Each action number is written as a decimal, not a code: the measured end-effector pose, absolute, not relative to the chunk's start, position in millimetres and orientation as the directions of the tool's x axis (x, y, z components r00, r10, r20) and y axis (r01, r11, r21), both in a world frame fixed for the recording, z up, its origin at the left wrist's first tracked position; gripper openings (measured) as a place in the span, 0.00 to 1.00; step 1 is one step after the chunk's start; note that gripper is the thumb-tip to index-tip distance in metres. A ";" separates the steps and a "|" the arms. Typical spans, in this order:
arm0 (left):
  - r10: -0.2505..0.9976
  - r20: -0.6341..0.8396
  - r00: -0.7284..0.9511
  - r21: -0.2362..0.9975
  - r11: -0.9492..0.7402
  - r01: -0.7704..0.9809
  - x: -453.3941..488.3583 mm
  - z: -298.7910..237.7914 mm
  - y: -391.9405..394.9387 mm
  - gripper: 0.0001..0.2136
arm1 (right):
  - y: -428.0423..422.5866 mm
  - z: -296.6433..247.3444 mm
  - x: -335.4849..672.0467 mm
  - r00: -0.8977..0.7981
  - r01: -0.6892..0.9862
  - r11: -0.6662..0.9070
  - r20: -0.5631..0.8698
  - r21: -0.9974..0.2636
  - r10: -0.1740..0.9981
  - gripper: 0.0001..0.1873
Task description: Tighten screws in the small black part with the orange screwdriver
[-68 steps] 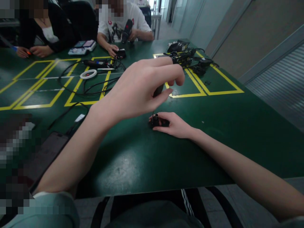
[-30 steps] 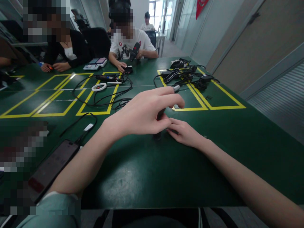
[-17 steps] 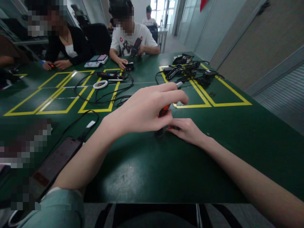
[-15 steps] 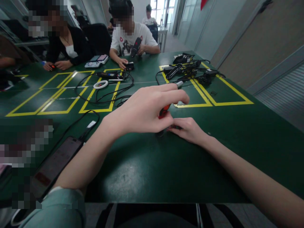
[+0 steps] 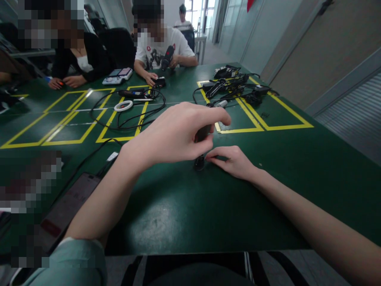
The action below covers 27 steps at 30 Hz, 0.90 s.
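Observation:
My left hand [image 5: 175, 133] curls from above around a dark handle [image 5: 203, 134], its index finger arched over it. The handle showed red and black a moment ago; its exact kind is mostly hidden by my fingers. Below it, a small dark round piece [image 5: 199, 163] sits at the green tabletop. Just to the right of that piece, my right hand [image 5: 233, 162] is closed in a pinch, thumb and index fingertips together close to it. What the pinch holds, if anything, is too small to make out.
A phone [image 5: 70, 208] with a cable lies at the left. Farther back are looped black cables [image 5: 163, 99], a white ring [image 5: 123, 106] and a pile of black devices [image 5: 232, 85]. Yellow tape [image 5: 241, 130] marks the table. Across it, a person [image 5: 165, 47] holds a drill [image 5: 167, 58].
The view has shifted slightly. My right fingertips have drawn a little away from the dark round piece, which shows more now. The red part of the handle is less visible.

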<state>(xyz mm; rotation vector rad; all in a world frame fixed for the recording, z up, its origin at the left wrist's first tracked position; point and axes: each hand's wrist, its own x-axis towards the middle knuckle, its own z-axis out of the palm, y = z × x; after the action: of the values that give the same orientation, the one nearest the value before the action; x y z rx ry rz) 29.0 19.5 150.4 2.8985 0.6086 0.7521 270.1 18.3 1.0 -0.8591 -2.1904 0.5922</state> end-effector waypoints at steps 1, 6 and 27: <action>0.397 0.452 0.799 0.175 -0.918 0.357 29.1 150.2 19.1 0.15 | 16.6 2.2 268.2 -0.516 0.393 0.649 0.427 -0.652 0.742 0.07; 0.385 0.492 0.781 0.168 -0.922 0.348 29.4 149.9 18.0 0.17 | 9.3 5.1 260.6 -0.390 0.200 0.407 0.309 -0.891 0.868 0.05; 0.414 0.446 0.794 0.122 -0.907 0.404 30.8 152.5 18.7 0.13 | 6.1 -11.6 248.3 -0.540 0.415 0.574 0.317 -0.706 0.780 0.17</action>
<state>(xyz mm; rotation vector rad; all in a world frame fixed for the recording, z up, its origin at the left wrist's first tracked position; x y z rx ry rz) 30.8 18.7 152.5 2.9560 0.6737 0.7415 248.3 6.1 -11.6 -0.9489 -2.1816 0.7590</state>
